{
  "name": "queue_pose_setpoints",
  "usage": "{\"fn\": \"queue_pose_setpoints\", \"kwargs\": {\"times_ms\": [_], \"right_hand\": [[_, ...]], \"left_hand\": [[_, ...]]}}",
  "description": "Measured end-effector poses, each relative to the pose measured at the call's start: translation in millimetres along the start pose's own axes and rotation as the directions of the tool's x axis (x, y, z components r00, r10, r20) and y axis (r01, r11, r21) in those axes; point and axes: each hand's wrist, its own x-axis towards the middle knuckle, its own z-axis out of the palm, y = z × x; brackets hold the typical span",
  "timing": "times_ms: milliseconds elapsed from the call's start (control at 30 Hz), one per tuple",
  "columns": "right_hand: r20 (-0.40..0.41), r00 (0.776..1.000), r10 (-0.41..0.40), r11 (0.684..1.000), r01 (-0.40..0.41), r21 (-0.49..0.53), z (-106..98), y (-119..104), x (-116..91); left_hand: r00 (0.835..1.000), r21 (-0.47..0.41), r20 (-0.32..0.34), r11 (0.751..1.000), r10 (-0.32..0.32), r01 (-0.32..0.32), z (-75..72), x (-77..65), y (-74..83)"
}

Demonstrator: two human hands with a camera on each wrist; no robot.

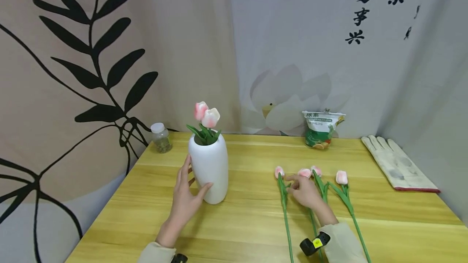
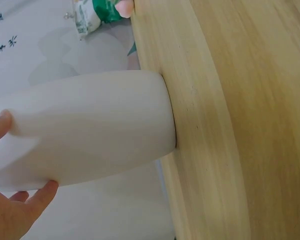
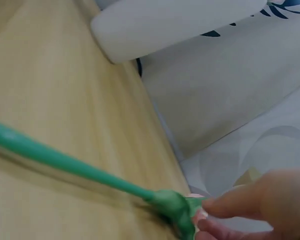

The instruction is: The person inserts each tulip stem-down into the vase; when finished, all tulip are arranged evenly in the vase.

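A white vase [image 1: 210, 169] stands upright on the table, with two pink-and-white tulips [image 1: 206, 116] in its mouth. My left hand [image 1: 184, 198] grips the vase from its left side; in the left wrist view, thumb and fingers press opposite sides of the vase [image 2: 90, 125]. To the right, several more tulips lie on the wood. My right hand [image 1: 308, 193] pinches the leftmost of these, a pink tulip [image 1: 283, 198], at the leaves below its bloom. The right wrist view shows the fingertips at its green leaf, the stem [image 3: 65, 160] trailing away. Another tulip [image 1: 342, 178] lies rightmost.
At the back left is a small clear jar [image 1: 161, 138] with a white lid. A green-and-white bag [image 1: 323, 129] stands at the back edge, left of a pale glove [image 1: 396, 163]. Printed curtains hang behind the wooden table [image 1: 252, 153].
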Motion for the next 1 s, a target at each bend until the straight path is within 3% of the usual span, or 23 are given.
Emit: {"fn": "queue_pose_setpoints", "kwargs": {"times_ms": [133, 333, 600, 1000], "right_hand": [[0.040, 0.999, 0.030, 1.000, -0.030, 0.000, 9, 2, -8], [0.032, 0.997, 0.065, 0.998, -0.065, 0.004, 20, -4, -13], [0.022, 1.000, 0.009, 1.000, -0.009, -0.030, 38, -15, -18], [0.049, 0.999, 0.015, 0.999, -0.012, -0.048, 37, -19, -17]], "left_hand": [[1.000, 0.004, -0.006, 1.000, 0.008, -0.008, -1.2, 0.8, 0.1], [1.000, 0.003, -0.009, 1.000, 0.015, -0.015, -0.9, 1.7, 1.3], [1.000, 0.002, -0.007, 1.000, 0.011, -0.011, -0.2, 1.0, 2.1], [1.000, 0.004, 0.004, 1.000, -0.002, 0.002, -1.0, 1.8, 3.8]]}}
